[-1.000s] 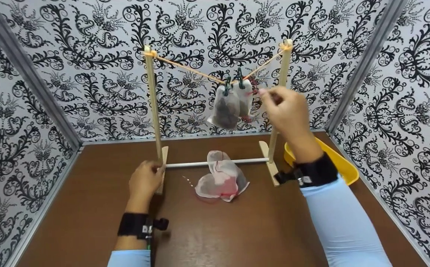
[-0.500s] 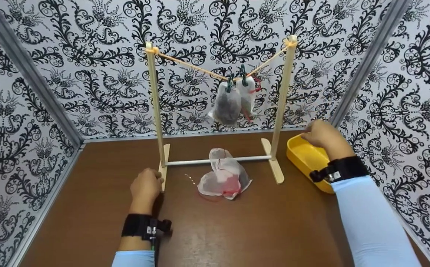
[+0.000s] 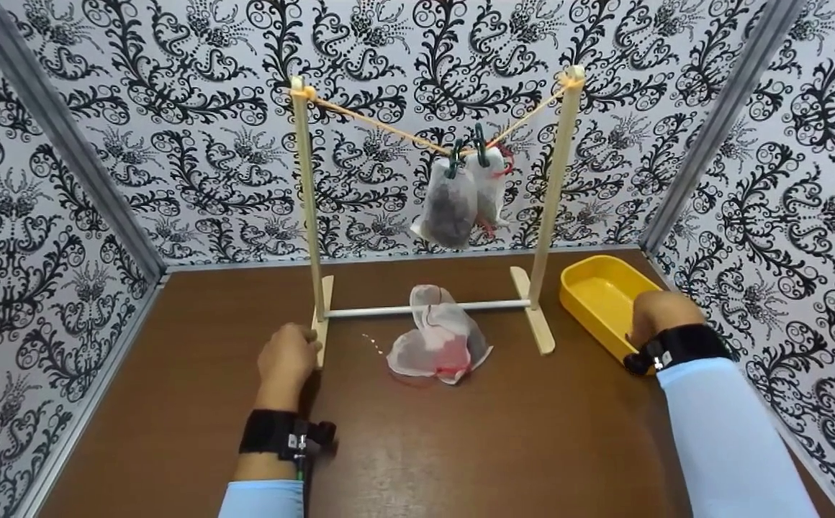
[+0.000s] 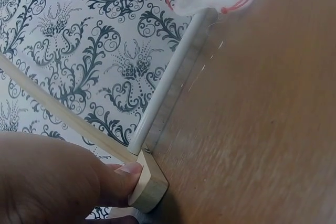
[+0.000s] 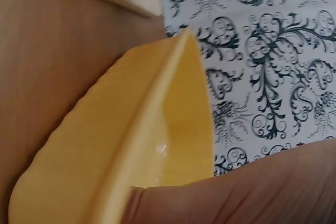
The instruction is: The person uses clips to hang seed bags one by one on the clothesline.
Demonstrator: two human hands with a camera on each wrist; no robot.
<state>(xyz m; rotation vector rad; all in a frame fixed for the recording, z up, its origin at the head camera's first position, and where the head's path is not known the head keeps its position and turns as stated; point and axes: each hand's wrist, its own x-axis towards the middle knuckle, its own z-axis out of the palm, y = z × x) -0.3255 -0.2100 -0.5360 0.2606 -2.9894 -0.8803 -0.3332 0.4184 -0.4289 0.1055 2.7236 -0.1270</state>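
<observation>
My left hand (image 3: 288,356) grips the left wooden foot (image 4: 149,184) of a small clothesline stand, thumb against its side. My right hand (image 3: 666,316) reaches down into a yellow tray (image 3: 583,306) at the right; its fingertips are hidden by the tray wall (image 5: 89,129). From the stand's sagging orange string (image 3: 381,126) hang two white mesh drawstring bags, a front one (image 3: 450,208) with dark contents and a rear one (image 3: 489,191) with red cord. Dark green clips (image 3: 455,158) hold them. More mesh bags (image 3: 439,345) lie in a pile on the table.
A white rod (image 3: 367,312) joins the stand's two feet low across the table. The right wooden post (image 3: 558,187) stands between the hanging bags and the tray. Patterned walls (image 3: 194,165) enclose the brown table (image 3: 461,446) at the back and sides.
My right hand has left the hanging rear bag, moved right and down to the tray's far end, then toward me inside its near end. My left hand stays on the foot.
</observation>
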